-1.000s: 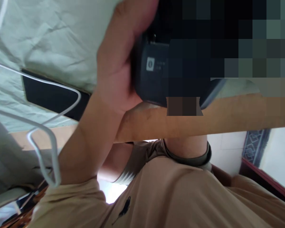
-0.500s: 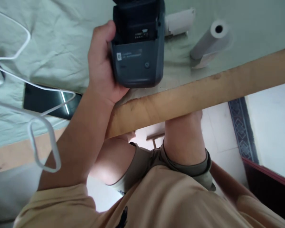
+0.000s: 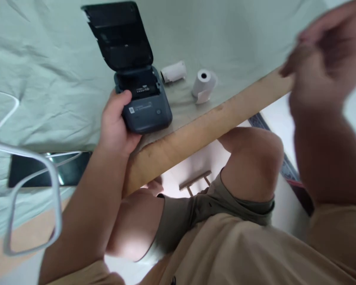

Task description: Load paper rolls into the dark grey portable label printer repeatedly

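My left hand (image 3: 114,124) is closed around the left side of a dark portable label printer (image 3: 150,116), its thumb on the front edge of the bay. The printer's lid (image 3: 123,37) stands open, and no roll shows in the part of the bay I can see. Just right of the printer lies a small white roll (image 3: 175,72) on its side. A white paper roll (image 3: 201,83) stands upright farther right, its loose end hanging at the front. My right hand (image 3: 326,59) is raised at the upper right, apart from these things; motion smears its bent fingers.
A pale green cloth (image 3: 59,51) covers the table, which has a wooden front edge (image 3: 207,126). At the left lies a dark phone (image 3: 26,170) with a glossy screen. A white cable (image 3: 55,190) loops in front of it. A wooden stool (image 3: 194,181) shows below.
My right hand has come up into view at the upper right. The printer and my left hand appear lower and farther left, and the open lid now shows fully. The view has shifted.
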Demonstrator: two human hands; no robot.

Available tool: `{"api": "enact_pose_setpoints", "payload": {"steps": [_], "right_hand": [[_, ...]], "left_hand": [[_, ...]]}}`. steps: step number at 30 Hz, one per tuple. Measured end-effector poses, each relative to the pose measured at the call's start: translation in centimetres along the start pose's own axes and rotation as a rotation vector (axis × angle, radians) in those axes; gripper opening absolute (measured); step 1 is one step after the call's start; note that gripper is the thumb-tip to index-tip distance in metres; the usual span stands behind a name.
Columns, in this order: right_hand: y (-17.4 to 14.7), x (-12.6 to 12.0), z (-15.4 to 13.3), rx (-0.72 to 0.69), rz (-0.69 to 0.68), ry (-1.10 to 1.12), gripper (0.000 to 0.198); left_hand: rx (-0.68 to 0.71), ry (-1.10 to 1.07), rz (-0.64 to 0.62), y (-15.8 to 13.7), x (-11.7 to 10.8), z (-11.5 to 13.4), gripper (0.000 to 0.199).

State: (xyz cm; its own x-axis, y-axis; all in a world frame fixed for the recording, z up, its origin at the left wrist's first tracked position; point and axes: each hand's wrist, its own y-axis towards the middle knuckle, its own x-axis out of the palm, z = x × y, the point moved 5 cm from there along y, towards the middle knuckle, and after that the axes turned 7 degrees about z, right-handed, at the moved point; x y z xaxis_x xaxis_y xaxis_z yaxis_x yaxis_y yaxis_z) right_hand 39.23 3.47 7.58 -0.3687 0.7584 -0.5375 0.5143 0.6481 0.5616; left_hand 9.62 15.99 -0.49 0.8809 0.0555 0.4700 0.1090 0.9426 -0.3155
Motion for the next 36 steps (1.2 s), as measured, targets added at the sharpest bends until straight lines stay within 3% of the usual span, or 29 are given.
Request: {"api": "enact_pose_setpoints", "payload": {"steps": [1,2,5,9,12,16,18,23,28,32,36], "right_hand": [[0.6,2.0,-1.9,-0.14,-0.095,0.043,0.018],[0.6,4.3,-3.1,-0.193,-0.227,0.051,0.027],[-0.3,8.1,-4.4,-0.22,-0.237,0.074,0.043],[-1.4,10.6,-3.8,-0.21,-0.299,0.0,0.034],[-1.1,11.9,-3.6,-0.16,-0.38,-0.08,0.046],[-0.6,12.4,-3.0,-0.047,-0.463,-0.185,0.048],[-0.5,11.9,-3.0,-0.057,-0.455,-0.122,0.055],[-0.9,10.5,-4.2,-0.147,-0.386,0.286,0.07],[-2.6,11.5,-4.0,0.29,-0.317,0.875,0.039],[-3.6,12.1,-3.4,0.508,-0.362,1.006,0.04],[-3.5,12.0,-2.0,0.732,-0.373,1.084,0.048]], "left_hand": [[0.016,-0.002,0.008,0.2,-0.1,0.0,0.014],[0.02,0.005,-0.009,0.4,0.0,0.1,0.013],[0.036,0.015,-0.085,0.4,-0.1,0.3,0.01],[0.051,0.032,-0.103,0.2,-0.4,0.3,0.017],[0.093,0.06,-0.068,0.1,-0.6,0.4,0.019],[0.1,0.093,-0.125,-0.2,-0.4,0.5,0.018],[0.092,0.097,-0.125,-0.3,-0.5,0.4,0.019],[0.134,0.117,-0.059,-0.7,-0.7,0.3,0.026],[0.202,0.128,-0.085,-1.9,0.7,0.5,0.019],[0.209,0.104,0.041,-3.7,1.3,0.9,0.021],[0.184,0.105,0.069,-5.5,0.8,0.2,0.018]]}}
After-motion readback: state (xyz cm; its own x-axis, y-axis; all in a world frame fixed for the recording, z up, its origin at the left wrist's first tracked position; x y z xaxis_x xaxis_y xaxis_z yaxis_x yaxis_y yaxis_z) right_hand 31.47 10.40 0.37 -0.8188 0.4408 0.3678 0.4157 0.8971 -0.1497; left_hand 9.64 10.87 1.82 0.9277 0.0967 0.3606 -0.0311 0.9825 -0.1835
